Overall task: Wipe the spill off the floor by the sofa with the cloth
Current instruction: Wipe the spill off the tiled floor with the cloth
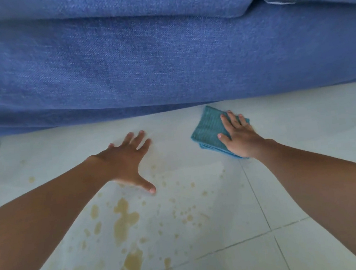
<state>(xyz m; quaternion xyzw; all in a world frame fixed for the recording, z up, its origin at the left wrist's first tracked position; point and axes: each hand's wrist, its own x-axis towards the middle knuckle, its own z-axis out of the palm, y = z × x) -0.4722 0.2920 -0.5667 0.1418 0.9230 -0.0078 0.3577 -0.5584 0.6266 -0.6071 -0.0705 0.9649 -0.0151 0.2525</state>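
The person is down on the floor (pixel 303 121) right in front of the sofa (pixel 164 59), right hand (pixel 240 138) pressed flat on top of the folded cloth (pixel 208 129). Those fingers (pixel 231 119) are spread and lying on the fabric, not curled around it, so it is a palm-down press rather than a pinch. The cloth sits under and just beyond the fingertips, close to the sofa's bottom edge. The left hand (pixel 127 160) is splayed wide on bare tile, holding nothing, looks like a brace. The spill (pixel 124 219) is behind the fingers, back toward the person: yellowish puddles and scattered drops, the biggest blotches below the left thumb, smaller specks nearer the right wrist. None of it looks covered by the cloth yet. To do this well, I'd say keep the palm weight on, drag the cloth back through the drops in overlapping passes, gather the liquid inward instead of smearing it out, and lift that left hand before the cloth arrives.
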